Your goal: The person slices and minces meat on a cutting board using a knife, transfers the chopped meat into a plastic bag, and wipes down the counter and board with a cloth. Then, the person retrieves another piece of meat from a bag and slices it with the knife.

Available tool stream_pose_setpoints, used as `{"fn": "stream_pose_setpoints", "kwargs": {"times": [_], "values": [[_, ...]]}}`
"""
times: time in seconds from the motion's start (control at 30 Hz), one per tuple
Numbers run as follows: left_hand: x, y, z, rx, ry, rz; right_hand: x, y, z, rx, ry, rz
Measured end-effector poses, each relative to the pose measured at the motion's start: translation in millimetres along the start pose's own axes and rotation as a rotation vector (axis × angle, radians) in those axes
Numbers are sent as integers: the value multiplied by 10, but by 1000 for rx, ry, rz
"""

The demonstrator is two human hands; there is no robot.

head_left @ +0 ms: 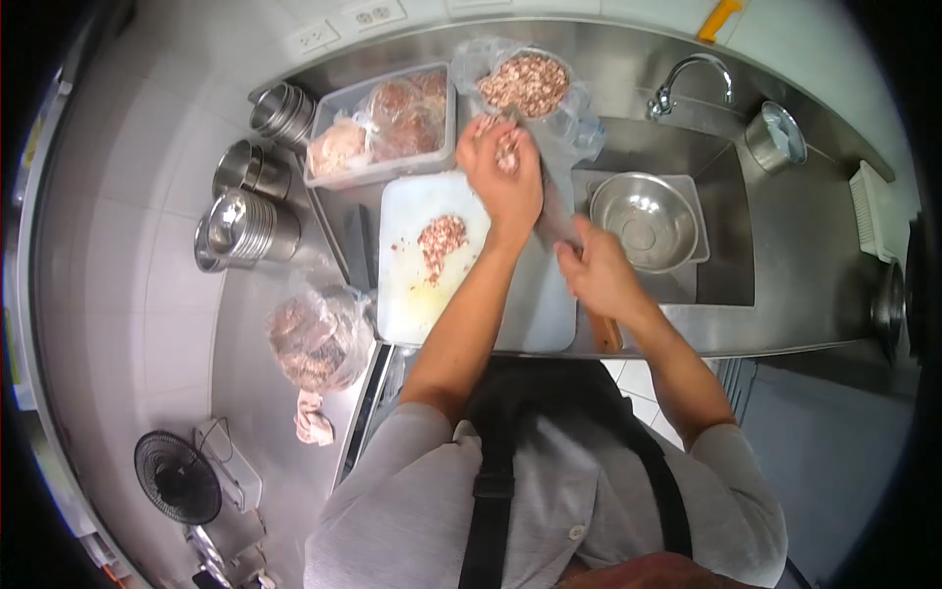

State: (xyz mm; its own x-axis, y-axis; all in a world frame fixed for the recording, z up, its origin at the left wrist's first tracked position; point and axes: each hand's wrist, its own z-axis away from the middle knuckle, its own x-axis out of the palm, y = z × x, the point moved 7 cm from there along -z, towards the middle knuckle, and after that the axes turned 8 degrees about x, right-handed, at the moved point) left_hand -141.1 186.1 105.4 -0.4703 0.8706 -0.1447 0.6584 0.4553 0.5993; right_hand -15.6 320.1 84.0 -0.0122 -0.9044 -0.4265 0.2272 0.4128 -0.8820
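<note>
My right hand (597, 265) is closed on the handle end of a knife, whose wide blade (557, 201) slants up and away toward my left hand. Diced meat (507, 155) shows under the curled fingers of my left hand (502, 182), which is against the far end of the blade. Just beyond the hand, a clear plastic bag holds a heap of diced meat (527, 84). A smaller pile of diced meat (443, 240) lies on the white cutting board (402, 206), with scattered bits around it.
Left of the bag stands a plastic tub (316, 180) of bagged meat. At right, a steel bowl (644, 222) sits in the sink (721, 226) below a faucet (687, 79). Steel containers (245, 226), a bagged piece of meat (319, 334) and a black fan (177, 478) are at left.
</note>
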Motion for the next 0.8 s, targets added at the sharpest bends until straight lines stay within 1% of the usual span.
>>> {"fn": "stream_pose_setpoints", "kwargs": {"times": [0.03, 0.07, 0.1, 0.17, 0.23, 0.27, 0.3, 0.4, 0.43, 0.5, 0.6, 0.7, 0.8], "values": [[245, -36, -183, 29, -2, 8, -182, -233, -127, 75, -17, -53], [481, -74, -369, 58, -7, 16, -316, -321, -374, 79, -16, -48], [737, -202, -526, 31, -52, 27, -460, -395, -642, 87, -13, -45], [1237, -580, -731, -23, -140, 46, -679, -415, -876, 124, 20, -65], [1718, -985, -756, -15, -283, -120, -900, -287, -989, 182, 79, -110], [1894, -1187, -661, -21, -363, -210, -979, -221, -921, 193, 116, -150], [2019, -1298, -543, 31, -451, -288, -1038, -145, -756, 211, 151, -189], [2228, -1380, -360, 220, -520, -428, -1148, 115, -408, 259, 214, -317], [2210, -1420, -252, 219, -531, -454, -1113, 207, -251, 284, 219, -364], [2268, -1426, -315, 246, -514, -504, -1035, 324, -46, 307, 204, -425], [2030, -1081, -831, -141, -896, -297, -844, 488, 284, 332, 121, -532], [1737, -1122, -1160, -142, -542, 36, -542, 779, 505, 406, -25, -602], [1239, -1185, -1001, -242, -447, 258, -324, 1016, 616, 416, -121, -451]]}}
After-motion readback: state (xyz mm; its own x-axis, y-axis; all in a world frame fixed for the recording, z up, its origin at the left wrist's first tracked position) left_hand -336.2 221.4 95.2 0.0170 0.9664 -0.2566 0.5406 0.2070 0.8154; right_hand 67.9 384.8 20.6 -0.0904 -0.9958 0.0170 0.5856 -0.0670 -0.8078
